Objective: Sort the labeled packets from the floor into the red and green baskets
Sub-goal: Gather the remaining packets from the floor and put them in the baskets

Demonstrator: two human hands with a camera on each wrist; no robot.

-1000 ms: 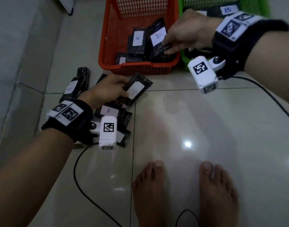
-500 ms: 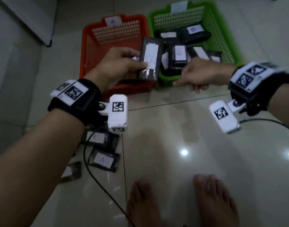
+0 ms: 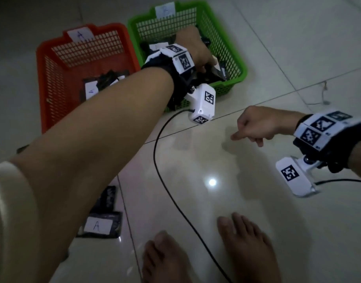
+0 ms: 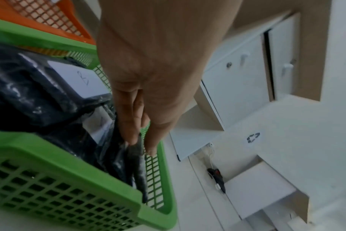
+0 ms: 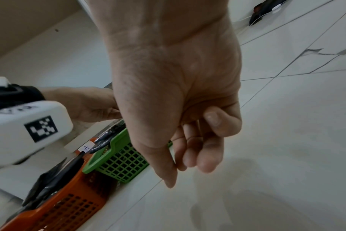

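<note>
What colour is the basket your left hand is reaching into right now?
Green. The left hand is inside it holding a black packet; the head view shows it best.

A floor packet [image 3: 99, 225] near the left forearm reads "A"; a packet label [image 4: 79, 79] beside the left hand [image 4: 148, 78] reads "B".

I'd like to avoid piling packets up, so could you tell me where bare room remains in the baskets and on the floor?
Red basket: far half bare. Floor between the cable and right hand: bare. Green basket: crowded, left hand inside.
</note>
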